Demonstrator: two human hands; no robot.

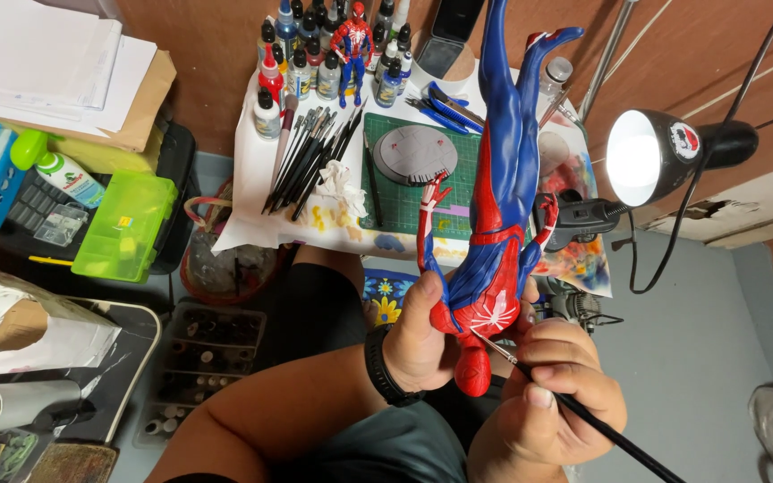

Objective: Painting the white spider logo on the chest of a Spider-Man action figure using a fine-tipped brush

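Right hand (552,394) fingers pinch a thin brush (583,413), tip at the inverted figure (485,241) gripped by left hand (427,335).

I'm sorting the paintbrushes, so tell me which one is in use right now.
The thin black-handled brush in the right hand, its tip on the red and blue figure. The other brushes lie in a bunch on the table.

The left hand (422,335) is gripping a red-and-blue plastic superhero figure (491,224) (head downward) while the right hand (552,394) is touching a thin black-handled paintbrush (583,419) to its chest.
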